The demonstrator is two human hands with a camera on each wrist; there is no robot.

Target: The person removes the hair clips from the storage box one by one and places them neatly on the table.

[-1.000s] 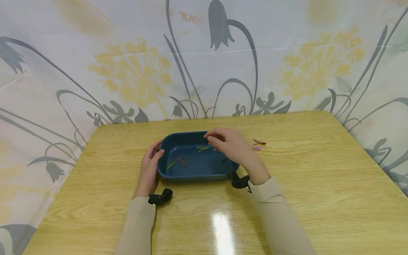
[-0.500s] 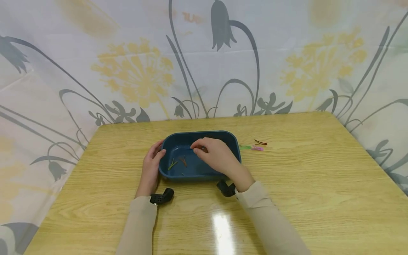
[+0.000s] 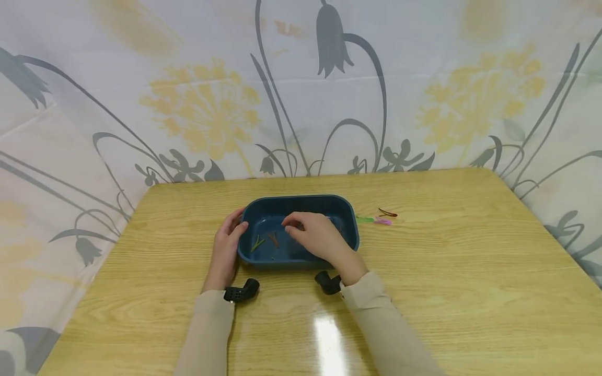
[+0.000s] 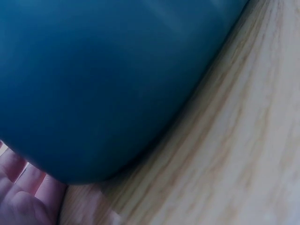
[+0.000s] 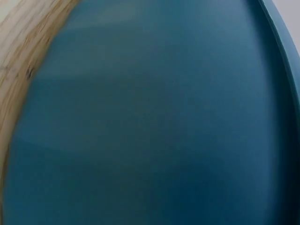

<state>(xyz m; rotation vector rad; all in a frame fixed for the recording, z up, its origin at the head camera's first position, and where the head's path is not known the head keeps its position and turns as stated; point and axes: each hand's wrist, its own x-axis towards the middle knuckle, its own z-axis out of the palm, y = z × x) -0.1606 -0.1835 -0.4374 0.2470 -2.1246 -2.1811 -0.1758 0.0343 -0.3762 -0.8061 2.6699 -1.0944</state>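
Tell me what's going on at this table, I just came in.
A person is working at a blue bin of small clips. The left hand holds the bin's left end, while the right hand reaches into it with bent fingers; whether they pinch anything can't be seen. A yellow-green clip and a brown clip lie inside. Green, pink and dark red ones lie on the table to its right.

The tub (image 3: 291,206) looked like smooth, glossy plastic; the table (image 3: 447,287), shiny grained wood; beyond its back edge, a creased, cloth-like backdrop (image 3: 291,94).
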